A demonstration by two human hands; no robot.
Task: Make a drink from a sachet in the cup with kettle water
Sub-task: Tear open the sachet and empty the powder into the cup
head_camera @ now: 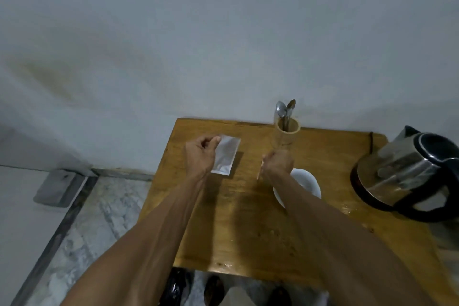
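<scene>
My left hand (200, 155) pinches a flat silver sachet (227, 155) by its upper left corner, above the far left part of the wooden table (223, 226). My right hand (278, 164) is closed on a thin pale strip (260, 170) that hangs from its fingers; the strip looks like a torn-off piece of the sachet. Just behind and under the right wrist stands a white cup (308, 182), partly hidden by my forearm. The steel kettle (407, 174) with black handle sits at the table's right edge.
A bamboo holder (286, 133) with two spoons (285, 109) stands at the table's back edge, just beyond my right hand. A grey wall is behind the table. Marble floor and a grey block (56, 187) lie to the left. Dark footwear shows below the table's near edge.
</scene>
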